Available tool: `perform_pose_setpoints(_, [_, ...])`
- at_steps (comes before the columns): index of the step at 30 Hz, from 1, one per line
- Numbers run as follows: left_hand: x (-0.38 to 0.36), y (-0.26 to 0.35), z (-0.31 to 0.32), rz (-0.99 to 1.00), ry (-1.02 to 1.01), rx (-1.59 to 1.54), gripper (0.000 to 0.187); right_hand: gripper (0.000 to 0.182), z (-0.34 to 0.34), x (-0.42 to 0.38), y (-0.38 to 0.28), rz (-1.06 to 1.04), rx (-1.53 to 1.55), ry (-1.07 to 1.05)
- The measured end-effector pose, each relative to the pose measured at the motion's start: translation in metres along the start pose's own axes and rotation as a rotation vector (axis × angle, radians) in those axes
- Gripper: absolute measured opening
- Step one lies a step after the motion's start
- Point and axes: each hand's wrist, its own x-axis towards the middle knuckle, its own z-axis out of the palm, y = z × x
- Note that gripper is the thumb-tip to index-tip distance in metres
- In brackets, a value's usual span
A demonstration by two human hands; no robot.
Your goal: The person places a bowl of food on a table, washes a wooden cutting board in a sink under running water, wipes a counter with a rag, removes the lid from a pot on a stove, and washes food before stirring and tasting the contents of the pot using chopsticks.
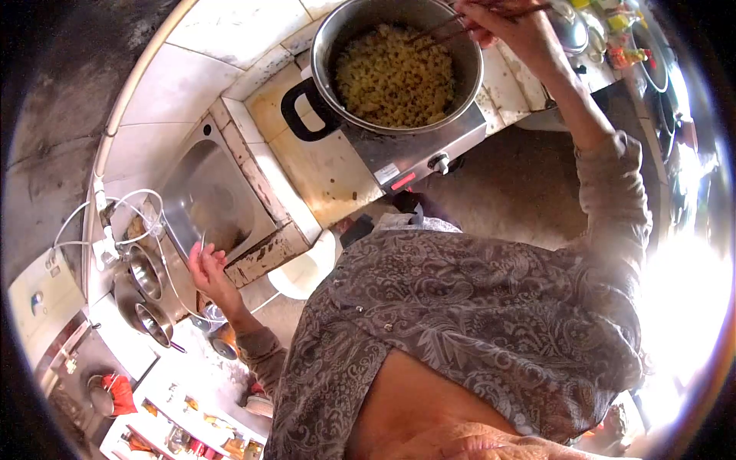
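My right hand (510, 27) is closed around dark chopsticks (452, 29) at the top of the view. Their tips reach over the rim of a large steel pot (475, 80) with a black side handle (307, 111). Inside the pot lies a mass of small yellowish, lumpy pieces (395, 77); what they are I cannot make out. The pot stands on a steel stove (418, 149) with a single knob (438, 163). Away to the left, my left hand (211, 270) hovers by the near edge of a metal sink (211, 184), fingers loosely bent and apart.
A stained tiled counter (303, 172) lies between sink and stove. White cable (165, 257) loops near steel pans (153, 322) at the left. A white bucket-like container (303, 268) stands below the counter. Racks of jars (184, 433) sit lower left; lids and packets (629, 57) crowd the upper right.
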Motion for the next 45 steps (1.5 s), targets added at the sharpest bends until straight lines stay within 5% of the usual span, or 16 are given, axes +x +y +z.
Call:
perform_pose_setpoints(3, [-0.006, 0.007, 0.01, 0.038, -0.046, 0.056, 0.029, 0.021, 0.014, 0.018, -0.018, 0.111, -0.292, -0.012])
perform_pose_setpoints(6, [-0.007, -0.001, 0.007, 0.047, -0.068, 0.063, 0.027, 0.021, 0.028, 0.039, 0.008, 0.012, -0.081, -0.107])
perform_pose_setpoints(10, [-0.012, -0.013, 0.007, 0.056, -0.105, 0.0, 0.025, 0.028, 0.046, 0.044, -0.003, 0.157, -0.348, -0.161])
perform_pose_setpoints(14, [-0.018, -0.017, 0.013, 0.042, -0.093, 0.028, 0.025, 0.026, 0.066, 0.042, 0.029, -0.102, -0.27, -0.169])
perform_pose_setpoints(21, [-0.018, -0.027, 0.019, 0.053, -0.138, -0.063, 0.025, 0.021, 0.06, 0.041, 0.038, 0.146, 0.123, -0.268])
perform_pose_setpoints(25, [-0.02, -0.029, 0.02, 0.041, -0.137, -0.092, 0.025, 0.022, 0.043, 0.043, 0.025, 0.071, 0.078, -0.169])
perform_pose_setpoints(29, [-0.022, -0.032, 0.016, 0.026, -0.135, -0.063, 0.025, 0.022, 0.042, 0.056, 0.031, -0.013, -0.052, 0.019])
perform_pose_setpoints(35, [-0.031, -0.03, 0.016, 0.005, -0.101, -0.031, 0.022, 0.021, 0.059, 0.057, 0.031, -0.03, -0.457, -0.081])
perform_pose_setpoints(38, [-0.033, -0.04, 0.017, 0.013, -0.123, -0.089, 0.021, 0.021, 0.071, 0.055, 0.039, 0.214, -0.107, -0.06])
perform_pose_setpoints(45, [-0.031, -0.037, 0.031, 0.002, -0.125, -0.103, 0.022, 0.024, 0.075, 0.048, 0.049, 0.294, 0.06, 0.072])
